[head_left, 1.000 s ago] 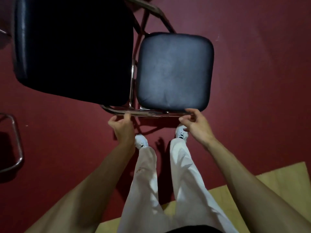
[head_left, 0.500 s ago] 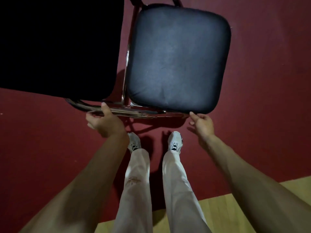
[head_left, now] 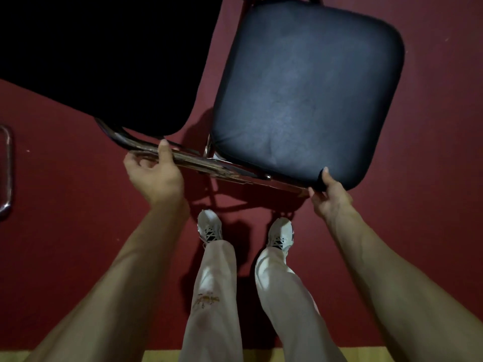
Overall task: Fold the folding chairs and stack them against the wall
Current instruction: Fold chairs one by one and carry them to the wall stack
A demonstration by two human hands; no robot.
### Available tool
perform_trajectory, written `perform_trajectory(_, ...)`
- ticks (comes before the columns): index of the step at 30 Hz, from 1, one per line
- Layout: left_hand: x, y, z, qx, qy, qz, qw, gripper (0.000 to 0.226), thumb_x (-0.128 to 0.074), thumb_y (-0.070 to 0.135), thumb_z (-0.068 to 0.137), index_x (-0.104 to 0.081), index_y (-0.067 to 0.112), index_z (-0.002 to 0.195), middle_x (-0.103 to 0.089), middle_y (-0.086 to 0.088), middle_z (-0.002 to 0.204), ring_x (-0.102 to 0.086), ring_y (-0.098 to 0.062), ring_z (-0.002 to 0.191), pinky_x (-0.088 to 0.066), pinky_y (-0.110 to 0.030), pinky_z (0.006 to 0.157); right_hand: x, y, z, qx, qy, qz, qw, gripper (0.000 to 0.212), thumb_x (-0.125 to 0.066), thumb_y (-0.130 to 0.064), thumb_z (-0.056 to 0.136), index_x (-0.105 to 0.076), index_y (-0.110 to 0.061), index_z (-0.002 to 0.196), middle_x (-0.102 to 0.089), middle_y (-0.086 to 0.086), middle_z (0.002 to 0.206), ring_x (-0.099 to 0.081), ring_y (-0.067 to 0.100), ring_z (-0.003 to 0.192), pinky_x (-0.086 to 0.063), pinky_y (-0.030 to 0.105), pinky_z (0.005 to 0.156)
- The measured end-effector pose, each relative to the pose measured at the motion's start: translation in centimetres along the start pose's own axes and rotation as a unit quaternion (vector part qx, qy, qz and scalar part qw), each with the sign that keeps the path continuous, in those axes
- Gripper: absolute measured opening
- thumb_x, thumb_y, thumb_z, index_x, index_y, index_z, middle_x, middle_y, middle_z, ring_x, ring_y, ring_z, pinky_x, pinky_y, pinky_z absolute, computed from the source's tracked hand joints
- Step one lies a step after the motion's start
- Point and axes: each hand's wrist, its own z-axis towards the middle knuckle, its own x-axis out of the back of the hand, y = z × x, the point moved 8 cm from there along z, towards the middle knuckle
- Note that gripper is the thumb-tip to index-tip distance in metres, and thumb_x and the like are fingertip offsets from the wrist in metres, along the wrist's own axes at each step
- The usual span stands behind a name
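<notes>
chair point(head_left: 287, 74) lifted nearer | left hand point(head_left: 156, 178) fingers point(head_left: 164, 150) grip frame point(head_left: 209, 164) | right hand point(head_left: 330, 197) fingers point(head_left: 325, 175) pinch seat point(head_left: 339, 142) corner

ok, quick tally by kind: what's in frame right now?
Black pads: 2, back pad, seat pad
Chrome frames: 2, held frame, left-edge frame
Hands: 2, left hand, right hand
White shoes: 2
Total: 8
</notes>
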Motion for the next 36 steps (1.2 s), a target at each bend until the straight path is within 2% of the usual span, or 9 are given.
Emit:
perform_trajectory(2, 0.0, -0.3, 0.6, 0.019, -0.033, -0.001, 0.999, 0.056, -0.067, 0.009, 0.091, -0.038, 0.000, 0.138, -0.062, -0.014, 0.122, -0.065, -0.024, 0.112, -0.051, -0.044, 0.100, 0.1, -0.7, 1.5, 0.017, 0.005, -0.028, 0.999, 0.075, -0.082, -0.005, 0.070, -0.044, -0.013, 0.134, -0.064, 0.007, 0.119, -0.068, 0.024, 0.084, -0.053, 0.028, 0.044)
perform_trajectory(5, 0.2, -0.3, 1.2, 0.012, -0.065, -0.005, 0.998, 0.033, -0.066, 0.006, 0.090, -0.047, 0.008, 0.117, -0.065, -0.002, 0.104, -0.066, -0.025, 0.110, -0.051, -0.048, 0.100, -0.2, -1.3, 2.4, 0.019, -0.012, -0.049, 0.999, 0.075, -0.079, 0.003, 0.065, -0.049, -0.011, 0.133, -0.068, 0.006, 0.114, -0.070, 0.021, 0.081, -0.053, 0.027, 0.046)
perform_trajectory(9, 0.0, -0.3, 1.2, 0.017, -0.071, -0.022, 0.997, 0.027, -0.068, 0.008, 0.089, -0.049, 0.017, 0.107, -0.065, 0.001, 0.099, -0.066, -0.025, 0.109, -0.052, -0.046, 0.099, -0.6, -1.5, 1.4, 0.006, -0.026, -0.031, 0.999, 0.048, -0.069, 0.011, 0.073, -0.062, -0.005, 0.118, -0.073, 0.003, 0.070, -0.069, 0.017, 0.052, -0.050, 0.025, 0.038)
perform_trajectory(15, -0.1, 0.0, 1.2, -0.002, -0.089, -0.004, 0.996, 0.025, -0.066, 0.010, 0.091, -0.043, 0.020, 0.094, -0.059, 0.001, 0.093, -0.064, -0.019, 0.092, -0.053, -0.051, 0.095, -0.2, -1.5, 0.8, 0.025, 0.000, -0.010, 1.000, 0.057, -0.074, 0.011, 0.069, -0.060, -0.004, 0.122, -0.070, 0.008, 0.108, -0.069, 0.020, 0.070, -0.050, 0.024, 0.039)
perform_trajectory(20, 0.7, 1.7, 1.3, -0.009, -0.081, -0.019, 0.996, 0.027, -0.066, 0.006, 0.091, -0.043, 0.021, 0.089, -0.058, 0.004, 0.085, -0.062, -0.014, 0.081, -0.054, -0.054, 0.091, -1.3, -1.6, -1.1, -0.009, -0.027, -0.038, 0.999, 0.028, -0.068, 0.011, 0.074, -0.064, -0.006, 0.096, -0.069, 0.003, 0.059, -0.065, 0.017, 0.044, -0.048, 0.025, 0.036)
perform_trajectory(25, 2.1, 4.7, 1.7, 0.003, -0.078, -0.019, 0.997, 0.029, -0.068, 0.007, 0.089, -0.043, 0.023, 0.089, -0.058, 0.002, 0.088, -0.062, -0.020, 0.087, -0.052, -0.056, 0.094, -3.0, -2.1, -5.8, 0.009, -0.031, -0.005, 0.999, 0.075, -0.078, 0.009, 0.056, -0.055, -0.005, 0.126, -0.071, 0.013, 0.106, -0.071, 0.030, 0.081, -0.055, 0.037, 0.049)
perform_trajectory(30, 3.6, 9.1, 2.3, 0.020, -0.104, -0.023, 0.994, 0.032, -0.068, 0.008, 0.088, -0.042, 0.026, 0.091, -0.056, 0.002, 0.096, -0.062, -0.021, 0.095, -0.052, -0.050, 0.097, -4.6, -3.0, -14.2, 0.052, -0.005, 0.011, 0.999, 0.059, -0.081, 0.004, 0.065, -0.052, -0.007, 0.115, -0.068, 0.014, 0.099, -0.068, 0.025, 0.074, -0.053, 0.032, 0.043)
perform_trajectory(33, 4.5, 11.7, 2.1, 0.034, -0.131, -0.031, 0.990, 0.031, -0.066, 0.004, 0.089, -0.042, 0.022, 0.095, -0.058, -0.001, 0.101, -0.063, -0.021, 0.097, -0.056, -0.042, 0.091, -5.9, -3.1, -18.4, 0.070, 0.009, 0.001, 0.997, 0.075, -0.084, 0.000, 0.063, -0.040, -0.009, 0.123, -0.064, 0.013, 0.106, -0.067, 0.024, 0.081, -0.056, 0.033, 0.052)
perform_trajectory(36, 5.4, 13.1, 2.2, 0.072, -0.132, -0.019, 0.988, 0.048, -0.067, 0.005, 0.089, -0.038, 0.007, 0.126, -0.055, -0.008, 0.122, -0.061, -0.020, 0.104, -0.057, -0.034, 0.086, -7.6, -2.7, -21.7, 0.067, -0.038, -0.046, 0.996, 0.075, -0.082, -0.005, 0.069, -0.039, -0.015, 0.129, -0.063, 0.008, 0.115, -0.065, 0.022, 0.087, -0.051, 0.033, 0.060)
